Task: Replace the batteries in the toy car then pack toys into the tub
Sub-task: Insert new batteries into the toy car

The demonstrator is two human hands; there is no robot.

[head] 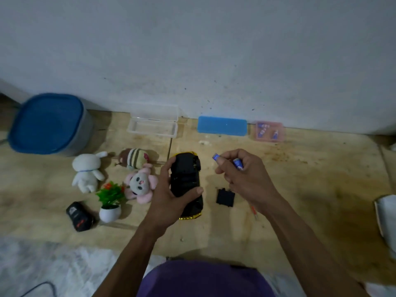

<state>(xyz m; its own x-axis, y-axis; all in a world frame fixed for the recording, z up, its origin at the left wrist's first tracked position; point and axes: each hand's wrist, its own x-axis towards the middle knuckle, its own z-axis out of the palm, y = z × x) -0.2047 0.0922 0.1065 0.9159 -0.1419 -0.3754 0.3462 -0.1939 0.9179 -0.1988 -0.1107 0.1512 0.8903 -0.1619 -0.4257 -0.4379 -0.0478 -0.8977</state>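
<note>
Fingers of right hand (240, 170) pinch blue batteries (216, 157); left hand (171, 189) grips toy car (186, 179).

left hand (171, 189) gripping toy car (186, 183); right hand (242, 170) holding batteries (237, 163)

A home setting, seen from floor level: a bare wooden plank floor (300, 179) meets a scuffed, pale painted wall (192, 50). Soft toys lie on the floor, including a white plush rabbit (87, 171) and a pink plush animal (141, 183), beside a small artificial green plant in a white pot (110, 202).
</note>
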